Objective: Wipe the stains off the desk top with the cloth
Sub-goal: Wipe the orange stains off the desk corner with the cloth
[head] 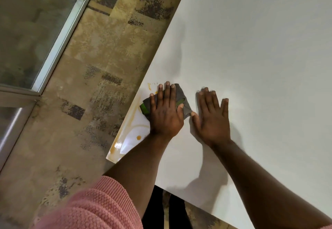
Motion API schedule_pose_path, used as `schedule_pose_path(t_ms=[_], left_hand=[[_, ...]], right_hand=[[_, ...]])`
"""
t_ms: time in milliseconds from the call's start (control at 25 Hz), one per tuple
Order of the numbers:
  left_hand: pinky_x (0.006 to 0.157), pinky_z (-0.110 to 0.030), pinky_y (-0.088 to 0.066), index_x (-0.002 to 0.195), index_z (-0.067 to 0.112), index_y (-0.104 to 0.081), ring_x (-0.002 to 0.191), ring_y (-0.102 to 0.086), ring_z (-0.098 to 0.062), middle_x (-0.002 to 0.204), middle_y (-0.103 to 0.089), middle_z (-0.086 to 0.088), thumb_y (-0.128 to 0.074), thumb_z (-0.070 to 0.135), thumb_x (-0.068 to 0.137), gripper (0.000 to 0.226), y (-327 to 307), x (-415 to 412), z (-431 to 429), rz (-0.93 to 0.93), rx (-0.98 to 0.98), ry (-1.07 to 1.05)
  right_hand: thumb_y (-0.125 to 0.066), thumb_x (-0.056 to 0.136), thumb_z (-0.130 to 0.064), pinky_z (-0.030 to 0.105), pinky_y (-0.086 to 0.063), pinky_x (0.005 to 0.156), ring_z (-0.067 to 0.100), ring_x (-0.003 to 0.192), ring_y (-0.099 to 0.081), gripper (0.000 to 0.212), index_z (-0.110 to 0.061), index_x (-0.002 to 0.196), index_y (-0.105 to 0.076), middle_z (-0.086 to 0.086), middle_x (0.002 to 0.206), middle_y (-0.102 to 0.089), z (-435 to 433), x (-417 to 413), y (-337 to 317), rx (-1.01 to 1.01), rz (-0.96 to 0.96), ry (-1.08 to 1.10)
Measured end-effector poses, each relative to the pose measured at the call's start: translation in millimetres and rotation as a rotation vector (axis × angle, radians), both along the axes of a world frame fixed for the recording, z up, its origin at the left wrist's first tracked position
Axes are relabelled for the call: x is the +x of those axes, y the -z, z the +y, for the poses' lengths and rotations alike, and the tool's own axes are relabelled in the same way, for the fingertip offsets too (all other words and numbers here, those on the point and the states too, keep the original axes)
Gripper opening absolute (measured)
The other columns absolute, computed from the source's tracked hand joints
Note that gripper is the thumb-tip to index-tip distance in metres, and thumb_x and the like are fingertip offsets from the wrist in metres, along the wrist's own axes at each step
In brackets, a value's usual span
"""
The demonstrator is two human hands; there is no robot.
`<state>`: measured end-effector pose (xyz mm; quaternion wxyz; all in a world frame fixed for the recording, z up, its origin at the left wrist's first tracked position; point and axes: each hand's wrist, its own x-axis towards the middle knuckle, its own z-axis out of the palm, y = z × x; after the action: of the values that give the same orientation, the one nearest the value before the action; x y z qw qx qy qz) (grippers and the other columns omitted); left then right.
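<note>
Most of the grey cloth [179, 101] is hidden under the left hand [166, 114], so only its far corner, its right flap and a green strip on its left edge show. The left fingers [168, 92] lie spread and flat on top of the cloth, pressing it to the white bench [260, 58] near the bench's left edge rather than gripping it. The right hand [212, 119] rests palm down just beside the cloth, its fingers [209, 97] wide and holding nothing, the thumb tip touching or almost touching the cloth's right corner; which of the two is hard to make out. Orange-brown stains [133, 121] streak the glossy wet strip along the bench edge, left of and nearer than the cloth, with small spots [150, 86] just beyond the left fingertips. A pink knitted sleeve [93, 209] is blurred and cut off at the bottom, and the right forearm runs out of view at the lower right.
</note>
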<state>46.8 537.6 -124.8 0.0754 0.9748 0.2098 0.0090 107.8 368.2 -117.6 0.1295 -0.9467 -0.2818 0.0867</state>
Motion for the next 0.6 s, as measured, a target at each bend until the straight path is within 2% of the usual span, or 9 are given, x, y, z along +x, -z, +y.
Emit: schedule_pose_path(t_ms=[160, 400, 600], left_hand=[[0.126, -0.055, -0.015, 0.164, 0.013, -0.019, 0.16, -0.014, -0.03, 0.172, -0.018, -0.011, -0.027, 0.045, 0.105, 0.067, -1.3, 10.5, 9.3, -0.003, 0.009, -0.005], [0.127, -0.055, -0.012, 0.164, 0.012, -0.015, 0.161, -0.007, -0.028, 0.173, -0.014, -0.01, -0.031, 0.041, 0.105, 0.068, -0.8, 27.9, 30.6, -0.026, -0.027, -0.044], [0.126, -0.055, -0.017, 0.164, 0.012, -0.016, 0.159, -0.014, -0.03, 0.172, -0.016, -0.01, -0.029, 0.042, 0.105, 0.067, -4.0, 45.8, 55.4, -0.001, -0.019, -0.103]], right_hand=[[-0.029, 0.108, -0.036, 0.061, -0.007, 0.127, 0.023, 0.162, -0.006, 0.064, -0.016, 0.167, -0.017, 0.004, 0.175, -0.012, 30.2, 29.1, 1.1, 0.005, 0.008, 0.005], [-0.027, 0.108, -0.039, 0.058, -0.003, 0.129, 0.02, 0.162, -0.005, 0.063, -0.019, 0.167, -0.015, 0.003, 0.175, -0.014, 30.0, 27.0, 12.1, 0.006, -0.062, 0.016], [-0.025, 0.107, -0.041, 0.055, -0.002, 0.129, 0.02, 0.162, -0.005, 0.064, -0.02, 0.167, -0.016, 0.003, 0.175, -0.016, 26.2, 27.7, 17.5, 0.013, -0.093, 0.01]])
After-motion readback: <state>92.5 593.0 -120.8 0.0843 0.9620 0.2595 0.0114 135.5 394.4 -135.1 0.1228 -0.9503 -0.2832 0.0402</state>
